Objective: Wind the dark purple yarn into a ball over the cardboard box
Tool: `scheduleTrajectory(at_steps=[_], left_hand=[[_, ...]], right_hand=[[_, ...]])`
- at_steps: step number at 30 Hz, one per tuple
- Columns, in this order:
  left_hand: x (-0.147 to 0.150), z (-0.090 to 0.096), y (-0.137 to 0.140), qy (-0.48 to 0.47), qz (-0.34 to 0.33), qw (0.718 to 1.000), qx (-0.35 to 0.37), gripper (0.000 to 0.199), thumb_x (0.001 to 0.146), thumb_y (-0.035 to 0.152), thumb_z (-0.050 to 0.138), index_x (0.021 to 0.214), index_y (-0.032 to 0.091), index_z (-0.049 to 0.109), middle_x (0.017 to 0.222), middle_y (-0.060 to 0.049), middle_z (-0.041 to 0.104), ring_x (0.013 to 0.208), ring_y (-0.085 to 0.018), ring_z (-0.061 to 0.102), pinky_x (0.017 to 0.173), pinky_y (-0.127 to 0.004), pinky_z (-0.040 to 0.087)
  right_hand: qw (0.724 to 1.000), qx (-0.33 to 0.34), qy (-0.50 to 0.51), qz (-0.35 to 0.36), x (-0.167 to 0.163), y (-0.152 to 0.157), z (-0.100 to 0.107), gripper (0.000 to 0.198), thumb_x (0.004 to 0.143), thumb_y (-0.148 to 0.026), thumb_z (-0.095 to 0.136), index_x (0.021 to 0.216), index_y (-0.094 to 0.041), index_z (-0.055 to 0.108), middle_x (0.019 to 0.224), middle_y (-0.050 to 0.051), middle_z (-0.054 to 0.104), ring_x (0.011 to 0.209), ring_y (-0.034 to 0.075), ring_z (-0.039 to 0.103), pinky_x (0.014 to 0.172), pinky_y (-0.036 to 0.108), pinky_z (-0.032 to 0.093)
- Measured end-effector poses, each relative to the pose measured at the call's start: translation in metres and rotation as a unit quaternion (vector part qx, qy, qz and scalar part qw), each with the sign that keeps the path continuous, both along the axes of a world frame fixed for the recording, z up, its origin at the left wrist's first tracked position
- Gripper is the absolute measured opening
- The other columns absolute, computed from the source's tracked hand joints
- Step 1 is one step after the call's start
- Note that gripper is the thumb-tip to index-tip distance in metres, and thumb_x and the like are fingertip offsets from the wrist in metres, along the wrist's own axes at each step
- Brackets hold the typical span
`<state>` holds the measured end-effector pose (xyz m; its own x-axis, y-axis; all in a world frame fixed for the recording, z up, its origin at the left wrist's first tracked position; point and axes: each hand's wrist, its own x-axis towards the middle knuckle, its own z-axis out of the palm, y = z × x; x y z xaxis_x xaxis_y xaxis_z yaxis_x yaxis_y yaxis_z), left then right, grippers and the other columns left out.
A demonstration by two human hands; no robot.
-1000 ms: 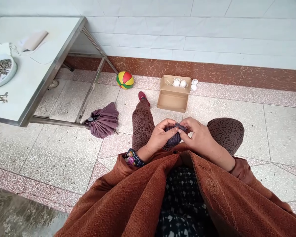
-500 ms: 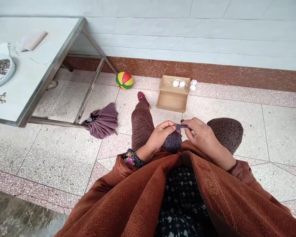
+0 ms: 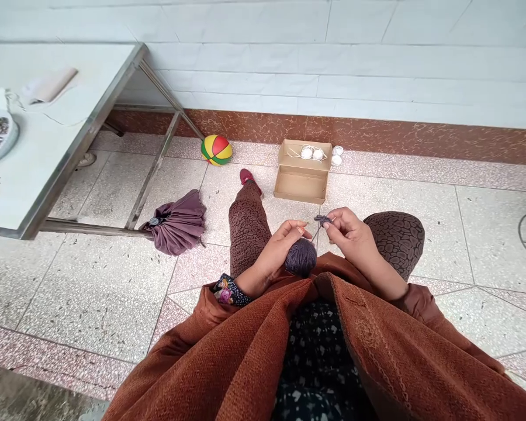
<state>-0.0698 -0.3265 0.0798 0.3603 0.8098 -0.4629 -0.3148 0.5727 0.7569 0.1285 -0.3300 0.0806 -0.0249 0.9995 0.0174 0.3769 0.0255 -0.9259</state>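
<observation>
No words, numbers or signs could be read on the box (image 3: 300,184), the ball (image 3: 216,150) or the yarn (image 3: 301,258). The round piece (image 3: 154,221) on the purple cloth (image 3: 180,227) looked too small to be sure.

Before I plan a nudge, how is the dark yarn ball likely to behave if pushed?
The dark yarn ball looks round, so it would probably roll. Its wound strands suggest a light, slightly squashy feel. A strand seems to run toward the yarn piece in the right hand, so pushing might tug that.
</observation>
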Motion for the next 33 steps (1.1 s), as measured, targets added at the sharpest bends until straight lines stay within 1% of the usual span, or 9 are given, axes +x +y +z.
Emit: scheduleTrajectory(at_steps=[4, 8, 12, 17, 19, 22, 26, 30, 33], left_hand=[[-0.016, -0.003, -0.011, -0.069, -0.058, 0.995, -0.036, 0.045, 0.081, 0.050, 0.081, 0.110, 0.019, 0.067, 0.107, -0.009, 0.072, 0.092, -0.020, 0.069, 0.085, -0.034, 0.053], [-0.033, -0.014, -0.019, -0.114, -0.110, 0.986, -0.046, 0.066, 0.070, 0.032, 0.090, 0.130, 0.026, 0.063, 0.122, -0.008, 0.069, 0.102, -0.023, 0.069, 0.091, -0.036, 0.054], [-0.028, -0.042, 0.002, -0.124, 0.000, 0.989, -0.084, 0.055, 0.078, 0.045, 0.082, 0.125, 0.025, 0.062, 0.124, -0.010, 0.068, 0.107, -0.027, 0.069, 0.085, -0.040, 0.058], [0.007, -0.091, 0.073, -0.033, 0.140, 0.979, -0.146, 0.040, 0.073, 0.024, 0.084, 0.107, 0.022, 0.062, 0.105, -0.004, 0.071, 0.091, -0.018, 0.068, 0.087, -0.039, 0.060], [0.025, -0.109, 0.105, -0.016, 0.163, 0.966, -0.202, 0.029, 0.079, 0.028, 0.082, 0.100, 0.020, 0.063, 0.093, -0.005, 0.070, 0.084, -0.017, 0.067, 0.084, -0.037, 0.060], [0.047, -0.131, 0.147, -0.006, 0.156, 0.965, -0.208, 0.025, 0.084, 0.033, 0.079, 0.098, 0.017, 0.064, 0.086, -0.006, 0.068, 0.080, -0.018, 0.065, 0.080, -0.035, 0.060], [0.064, -0.154, 0.187, 0.021, 0.172, 0.966, -0.193, 0.027, 0.090, 0.039, 0.073, 0.099, 0.016, 0.062, 0.089, -0.006, 0.066, 0.079, -0.015, 0.062, 0.080, -0.032, 0.057], [0.069, -0.161, 0.198, 0.069, 0.181, 0.968, -0.162, 0.032, 0.086, 0.036, 0.077, 0.108, 0.019, 0.062, 0.113, -0.009, 0.067, 0.101, -0.019, 0.062, 0.087, -0.031, 0.052], [0.071, -0.147, 0.185, 0.076, 0.167, 0.978, -0.099, 0.037, 0.079, 0.020, 0.080, 0.113, 0.022, 0.066, 0.129, -0.008, 0.066, 0.120, -0.020, 0.058, 0.094, -0.027, 0.048]], right_hand=[[0.985, -0.015, 0.157, -0.068, 0.004, 0.009, -0.014, 0.023, 0.098, -0.047, 0.059, 0.099, -0.027, 0.050, 0.070, -0.007, 0.056, 0.058, 0.013, 0.056, 0.060, 0.028, 0.049], [0.949, 0.002, 0.264, -0.173, 0.013, 0.022, -0.038, 0.025, 0.095, -0.049, 0.063, 0.099, -0.028, 0.049, 0.091, -0.004, 0.062, 0.075, 0.013, 0.060, 0.067, 0.026, 0.050], [0.909, 0.020, 0.345, -0.232, 0.030, 0.040, -0.057, 0.028, 0.093, -0.053, 0.064, 0.097, -0.029, 0.050, 0.105, -0.002, 0.066, 0.084, 0.014, 0.062, 0.077, 0.031, 0.053], [0.852, 0.037, 0.469, -0.229, 0.052, 0.066, -0.059, 0.036, 0.089, -0.053, 0.074, 0.086, -0.027, 0.050, 0.094, -0.006, 0.064, 0.075, 0.011, 0.059, 0.091, 0.038, 0.057], [0.853, 0.045, 0.473, -0.217, 0.056, 0.075, -0.058, 0.038, 0.088, -0.052, 0.076, 0.083, -0.026, 0.049, 0.088, -0.007, 0.061, 0.062, 0.008, 0.050, 0.085, 0.034, 0.059], [0.866, 0.026, 0.464, -0.185, 0.054, 0.082, -0.061, 0.038, 0.088, -0.052, 0.077, 0.085, -0.027, 0.048, 0.085, -0.008, 0.059, 0.052, 0.006, 0.037, 0.065, 0.025, 0.054], [0.881, -0.002, 0.445, -0.158, 0.040, 0.090, -0.078, 0.038, 0.086, -0.051, 0.078, 0.091, -0.029, 0.047, 0.083, -0.008, 0.058, 0.052, 0.007, 0.038, 0.056, 0.021, 0.047], [0.899, 0.001, 0.398, -0.185, 0.028, 0.112, -0.096, 0.039, 0.082, -0.051, 0.079, 0.094, -0.028, 0.050, 0.082, -0.008, 0.055, 0.059, 0.007, 0.045, 0.058, 0.020, 0.044], [0.915, -0.002, 0.358, -0.187, 0.024, 0.131, -0.101, 0.036, 0.082, -0.051, 0.076, 0.097, -0.026, 0.054, 0.081, -0.007, 0.054, 0.062, 0.008, 0.047, 0.058, 0.021, 0.042]])
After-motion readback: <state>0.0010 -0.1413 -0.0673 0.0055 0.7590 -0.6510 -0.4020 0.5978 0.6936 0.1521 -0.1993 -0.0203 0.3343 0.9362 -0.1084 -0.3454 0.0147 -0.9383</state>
